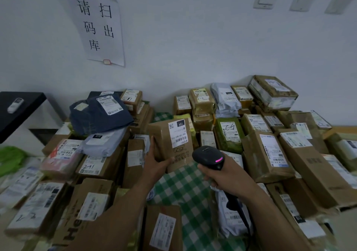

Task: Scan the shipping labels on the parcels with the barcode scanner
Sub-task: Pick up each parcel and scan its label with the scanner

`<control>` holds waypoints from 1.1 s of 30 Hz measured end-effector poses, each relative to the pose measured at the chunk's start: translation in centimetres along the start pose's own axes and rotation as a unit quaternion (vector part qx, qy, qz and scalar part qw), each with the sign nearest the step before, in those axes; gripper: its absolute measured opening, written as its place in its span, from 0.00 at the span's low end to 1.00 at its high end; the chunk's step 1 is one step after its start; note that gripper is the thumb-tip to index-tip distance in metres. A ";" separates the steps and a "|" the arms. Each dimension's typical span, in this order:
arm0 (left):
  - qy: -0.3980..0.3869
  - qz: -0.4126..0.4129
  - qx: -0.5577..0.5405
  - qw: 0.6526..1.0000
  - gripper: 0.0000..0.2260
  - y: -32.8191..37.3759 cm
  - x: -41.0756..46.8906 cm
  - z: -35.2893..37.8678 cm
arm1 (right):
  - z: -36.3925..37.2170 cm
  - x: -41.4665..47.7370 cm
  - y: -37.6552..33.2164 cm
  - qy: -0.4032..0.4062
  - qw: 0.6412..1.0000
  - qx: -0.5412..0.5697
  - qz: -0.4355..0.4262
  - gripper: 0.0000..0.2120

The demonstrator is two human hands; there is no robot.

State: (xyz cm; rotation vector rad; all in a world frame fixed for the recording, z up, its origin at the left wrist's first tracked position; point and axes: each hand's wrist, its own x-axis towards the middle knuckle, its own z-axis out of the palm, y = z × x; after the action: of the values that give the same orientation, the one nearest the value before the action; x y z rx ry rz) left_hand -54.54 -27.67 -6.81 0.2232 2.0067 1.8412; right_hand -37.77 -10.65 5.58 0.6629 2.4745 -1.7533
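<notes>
A brown cardboard parcel (166, 144) is tilted up in the middle of the view, its white shipping label (178, 134) facing me. My left hand (156, 161) grips the parcel's lower left corner, thumb along the bottom edge. My right hand (220, 175) holds a black barcode scanner (208, 157) by its handle, just right of and below the parcel. The scanner's head points toward the label and a pink light glows on its rim. Its cable runs down past my right forearm.
Parcels crowd a table with a green checked cloth (185, 189): cardboard boxes (268, 154) on the right, a dark blue bag (98, 113) and grey bags on the left, green packets (229, 136) behind. A black stand (17, 111) sits far left. A paper sign (98, 22) hangs on the wall.
</notes>
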 end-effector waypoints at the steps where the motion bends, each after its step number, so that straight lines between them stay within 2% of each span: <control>1: 0.000 0.000 -0.001 1.000 0.48 -0.2 0.0 0.0 | 0.0 0.0 0.0 -0.001 1.000 0.003 0.000 0.14; 7: -0.016 -0.033 -0.003 0.999 0.47 -0.7 -0.1 0.0 | -0.2 0.3 1.2 0.011 1.000 0.005 0.005 0.18; 10: -0.049 -0.087 0.028 0.995 0.41 -2.2 -1.1 0.6 | -0.3 0.6 2.2 0.014 1.000 0.011 0.010 0.19; 13: -0.057 -0.135 0.097 0.984 0.45 -6.5 -0.6 1.1 | -0.1 0.9 3.3 0.018 0.999 0.029 0.017 0.18; 16: -0.058 -0.189 0.098 0.975 0.42 -13.3 1.7 1.7 | 0.4 1.4 4.5 0.012 0.999 0.009 0.038 0.19; 21: -0.046 -0.204 0.099 0.973 0.48 -15.7 2.5 3.3 | 0.6 2.4 6.9 0.012 0.998 -0.008 0.068 0.20; 23: -0.043 -0.205 0.093 0.973 0.44 -14.4 1.8 3.7 | 0.5 2.6 7.6 0.021 0.997 0.000 0.073 0.20; 26: -0.020 -0.196 0.131 0.972 0.28 -12.3 1.2 3.8 | 0.2 2.7 8.2 0.027 0.996 0.005 0.090 0.18; 27: -0.011 -0.192 0.158 0.968 0.26 -12.7 1.4 3.7 | 0.1 2.7 8.2 0.027 0.995 0.007 0.097 0.17; 31: 0.060 -0.102 0.247 0.962 0.35 -11.6 0.9 5.0 | -0.4 2.7 8.6 0.031 0.994 0.004 0.105 0.15; 33: 0.018 -0.092 0.323 0.942 0.43 -10.2 0.7 6.2 | -0.5 2.7 9.1 0.030 0.994 -0.001 0.107 0.15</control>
State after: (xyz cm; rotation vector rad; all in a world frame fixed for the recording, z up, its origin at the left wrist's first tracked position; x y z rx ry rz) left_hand -51.17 -22.89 -17.21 0.1756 2.5015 1.0332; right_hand -36.80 -6.85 -3.05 0.9551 2.3373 -1.6768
